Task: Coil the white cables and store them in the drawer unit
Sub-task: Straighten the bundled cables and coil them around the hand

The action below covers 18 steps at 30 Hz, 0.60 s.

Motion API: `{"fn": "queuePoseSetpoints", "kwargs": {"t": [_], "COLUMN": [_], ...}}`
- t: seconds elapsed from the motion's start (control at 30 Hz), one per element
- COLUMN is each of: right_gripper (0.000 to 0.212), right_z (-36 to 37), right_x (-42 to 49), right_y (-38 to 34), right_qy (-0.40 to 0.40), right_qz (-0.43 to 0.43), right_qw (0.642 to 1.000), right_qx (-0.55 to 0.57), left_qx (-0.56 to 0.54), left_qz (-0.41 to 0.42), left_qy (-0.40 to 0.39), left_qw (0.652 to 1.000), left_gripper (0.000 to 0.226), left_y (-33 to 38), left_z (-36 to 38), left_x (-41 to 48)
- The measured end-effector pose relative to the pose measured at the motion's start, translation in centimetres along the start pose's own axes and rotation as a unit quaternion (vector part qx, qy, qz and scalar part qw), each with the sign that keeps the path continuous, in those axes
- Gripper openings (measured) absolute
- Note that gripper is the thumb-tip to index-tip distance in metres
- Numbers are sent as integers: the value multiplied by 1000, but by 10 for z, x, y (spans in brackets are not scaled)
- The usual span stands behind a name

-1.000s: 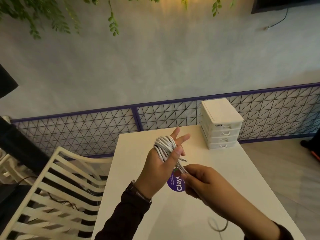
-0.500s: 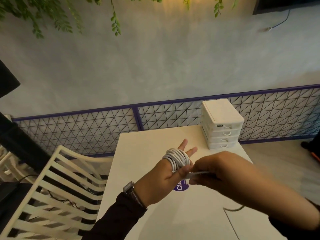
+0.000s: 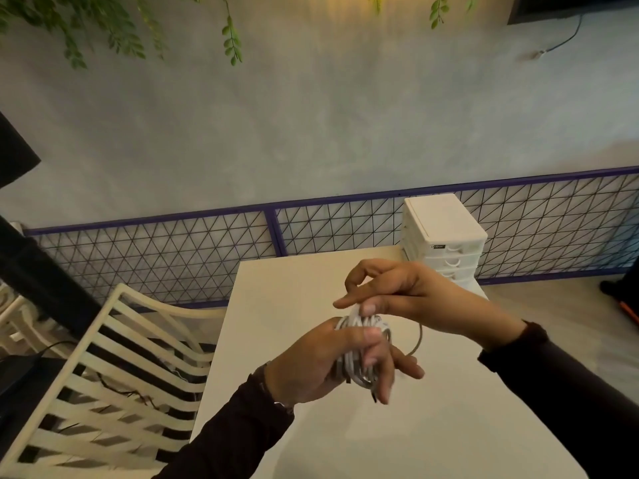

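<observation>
Table (image 3: 276, 305), drawer unit (image 3: 446, 236) at its far corner, drawers closed. Left hand (image 3: 321, 364) acts as spool, right hand (image 3: 397, 292) as feeder — the cable (image 3: 359, 344) wraps the left fingers (image 3: 382, 385), thumb clamping the turns against unwinding, while the right pinches its strand atop the coil.

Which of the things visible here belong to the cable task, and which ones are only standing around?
Belong to the job: white cable, gripped by the left hand and pinched by the right hand; drawer unit.
Just standing about: table, chair, mesh railing, hanging leaves.
</observation>
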State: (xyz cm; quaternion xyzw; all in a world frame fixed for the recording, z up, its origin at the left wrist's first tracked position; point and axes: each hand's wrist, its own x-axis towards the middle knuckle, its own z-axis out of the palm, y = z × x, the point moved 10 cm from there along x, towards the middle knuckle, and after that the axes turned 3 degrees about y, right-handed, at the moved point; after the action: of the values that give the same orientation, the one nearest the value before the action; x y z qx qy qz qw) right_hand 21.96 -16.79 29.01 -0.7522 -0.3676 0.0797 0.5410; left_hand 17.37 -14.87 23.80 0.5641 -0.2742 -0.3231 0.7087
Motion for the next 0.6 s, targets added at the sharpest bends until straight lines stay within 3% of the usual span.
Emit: {"fn": "queuePoseSetpoints", "kwargs": {"t": [0.17, 0.3, 0.47, 0.6], "right_gripper": [36, 61, 43, 35], "right_z": [13, 20, 19, 25], "right_x": [-8, -16, -17, -17], "right_y": [25, 18, 23, 33], "right_qy": [64, 104, 106, 60], "right_qz": [67, 60, 102, 155], "right_qw": [988, 979, 975, 967], "right_qx": [123, 164, 166, 192], "left_qx": [-206, -294, -323, -358], "left_qz": [87, 111, 92, 75], "left_qy": [-34, -38, 4, 30], "left_qw": [974, 948, 942, 930], "left_gripper": [30, 35, 37, 39], "left_y": [23, 30, 22, 13], "left_z": [2, -4, -14, -16], "left_x": [0, 1, 5, 8]}}
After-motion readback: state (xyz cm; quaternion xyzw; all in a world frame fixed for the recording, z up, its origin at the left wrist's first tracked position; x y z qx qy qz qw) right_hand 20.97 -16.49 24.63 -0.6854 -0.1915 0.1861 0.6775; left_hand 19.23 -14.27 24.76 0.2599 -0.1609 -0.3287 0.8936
